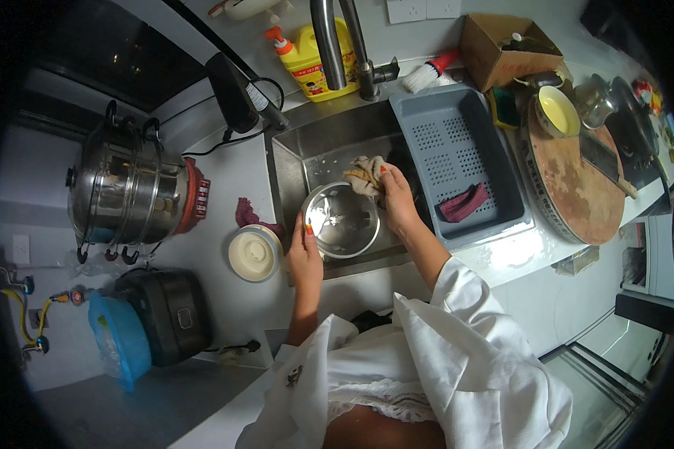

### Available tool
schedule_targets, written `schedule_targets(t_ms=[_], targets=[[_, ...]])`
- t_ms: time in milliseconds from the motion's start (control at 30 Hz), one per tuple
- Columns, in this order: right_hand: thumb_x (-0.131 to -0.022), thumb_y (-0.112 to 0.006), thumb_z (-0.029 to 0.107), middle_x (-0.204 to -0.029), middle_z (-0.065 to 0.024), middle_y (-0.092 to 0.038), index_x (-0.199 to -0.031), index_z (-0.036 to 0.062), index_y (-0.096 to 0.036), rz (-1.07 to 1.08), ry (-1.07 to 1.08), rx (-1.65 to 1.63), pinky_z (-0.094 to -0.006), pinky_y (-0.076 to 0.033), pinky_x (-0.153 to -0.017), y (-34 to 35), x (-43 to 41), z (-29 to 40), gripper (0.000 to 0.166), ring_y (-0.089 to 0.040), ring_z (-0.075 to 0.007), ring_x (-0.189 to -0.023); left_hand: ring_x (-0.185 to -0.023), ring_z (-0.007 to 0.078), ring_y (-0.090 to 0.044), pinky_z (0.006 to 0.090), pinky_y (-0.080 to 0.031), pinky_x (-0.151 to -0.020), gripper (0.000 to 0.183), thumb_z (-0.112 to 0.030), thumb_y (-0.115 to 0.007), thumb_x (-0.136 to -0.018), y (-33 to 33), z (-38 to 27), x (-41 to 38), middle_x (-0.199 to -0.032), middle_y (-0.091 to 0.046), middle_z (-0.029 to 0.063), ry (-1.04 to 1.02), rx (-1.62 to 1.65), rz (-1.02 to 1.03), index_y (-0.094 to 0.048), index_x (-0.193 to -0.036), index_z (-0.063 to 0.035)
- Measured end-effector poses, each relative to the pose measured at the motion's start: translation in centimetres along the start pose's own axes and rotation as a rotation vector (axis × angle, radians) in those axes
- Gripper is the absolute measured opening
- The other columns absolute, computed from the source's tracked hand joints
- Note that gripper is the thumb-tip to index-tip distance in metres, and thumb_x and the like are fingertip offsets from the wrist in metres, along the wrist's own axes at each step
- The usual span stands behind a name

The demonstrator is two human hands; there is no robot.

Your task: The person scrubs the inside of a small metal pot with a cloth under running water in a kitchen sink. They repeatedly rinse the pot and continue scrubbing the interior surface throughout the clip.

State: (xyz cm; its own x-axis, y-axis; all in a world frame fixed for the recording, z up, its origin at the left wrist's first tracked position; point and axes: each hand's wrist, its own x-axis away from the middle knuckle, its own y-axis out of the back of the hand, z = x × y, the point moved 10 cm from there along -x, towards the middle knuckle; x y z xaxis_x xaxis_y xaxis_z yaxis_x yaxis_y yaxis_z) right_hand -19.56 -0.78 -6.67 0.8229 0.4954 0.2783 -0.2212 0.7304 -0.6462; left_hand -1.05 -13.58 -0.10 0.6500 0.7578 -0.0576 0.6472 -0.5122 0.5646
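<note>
A round stainless steel bowl (342, 224) is held over the sink (337, 140), its shiny inside facing up. My left hand (305, 247) grips its left rim, thumb on the near side. In my right hand (397, 196) is a bunched, striped cleaning cloth (365, 175) with brown and yellowish patches. The cloth is at the bowl's upper right rim; whether it touches the metal I cannot tell. Left of my left hand, a cream-coloured round container (253, 253) sits on the counter, with a dark red cloth (248, 213) behind it.
A grey perforated drain basket (413, 129) with a folded maroon cloth (464, 203) covers the sink's right side. The faucet (365, 73) and a yellow detergent jug (309, 62) stand behind. Right: a wooden chopping board (573, 185) bearing a cleaver (600, 152). Left: a steamer pot (129, 185).
</note>
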Motion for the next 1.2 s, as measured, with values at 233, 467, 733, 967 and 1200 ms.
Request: schedule_targets(t_ms=[233, 467, 733, 967, 1200], targets=[[-0.087, -0.044, 0.039, -0.090, -0.0008, -0.061, -0.097, 0.0148, -0.057, -0.128, -0.354, -0.317, -0.0259, -0.040, -0.058, 4.1, 0.2, -3.6, 0.030, -0.057, -0.0158, -0.078, -0.102, 0.0234, -0.057, 0.0292, -0.042, -0.085, 0.040, -0.026, -0.038, -0.094, 0.7, 0.0, -0.3, -0.113, -0.058, 0.0163, 0.008, 0.024, -0.039, -0.045, -0.126, -0.0029], [-0.076, -0.063, 0.025, -0.078, 0.0012, -0.060, -0.082, 0.0162, -0.058, -0.187, -0.464, -0.119, -0.0314, -0.039, -0.056, 6.3, 0.8, -5.7, 0.012, -0.057, -0.0151, -0.074, -0.104, 0.0292, -0.055, 0.0323, -0.041, -0.086, 0.040, -0.026, -0.038, -0.093, 2.0, 3.0, -0.8, -0.114, -0.056, 0.0192, 0.057, 0.008, -0.106, -0.048, -0.123, -0.0011], [-0.079, -0.051, -0.005, -0.082, -0.0074, -0.058, -0.103, 0.0091, -0.045, -0.183, -0.348, -0.147, -0.0263, -0.045, -0.050, 5.3, 0.9, -5.0, 0.029, -0.058, -0.0178, -0.069, -0.102, 0.0311, -0.055, 0.0336, -0.041, -0.085, 0.039, -0.026, -0.038, -0.092, 2.6, 4.3, -0.8, -0.110, -0.057, 0.0203, 0.095, 0.009, -0.125, -0.049, -0.120, -0.0001], [-0.089, -0.051, 0.008, -0.073, -0.0043, -0.056, -0.101, 0.0103, -0.052, -0.146, -0.171, 0.153, -0.0225, -0.035, -0.042, 5.6, 0.2, -2.8, 0.012, -0.047, -0.0091, -0.053, -0.095, 0.0264, -0.056, 0.0316, -0.040, -0.084, 0.042, -0.029, -0.037, -0.094, 3.0, 4.2, -1.0, -0.103, -0.060, 0.0180, 0.089, -0.008, -0.153, -0.052, -0.115, 0.0032], [-0.090, -0.052, 0.023, -0.059, 0.0022, -0.042, -0.083, 0.0096, -0.052, -0.088, -0.182, 0.294, -0.0225, -0.028, -0.038, 3.5, 0.7, -1.3, 0.015, -0.036, -0.0073, -0.045, -0.099, 0.0299, -0.056, 0.0328, -0.041, -0.085, 0.037, -0.024, -0.038, -0.093, 3.0, 5.2, -0.7, -0.107, -0.059, 0.0198, 0.141, 0.123, -0.146, -0.051, -0.118, -0.0004]])
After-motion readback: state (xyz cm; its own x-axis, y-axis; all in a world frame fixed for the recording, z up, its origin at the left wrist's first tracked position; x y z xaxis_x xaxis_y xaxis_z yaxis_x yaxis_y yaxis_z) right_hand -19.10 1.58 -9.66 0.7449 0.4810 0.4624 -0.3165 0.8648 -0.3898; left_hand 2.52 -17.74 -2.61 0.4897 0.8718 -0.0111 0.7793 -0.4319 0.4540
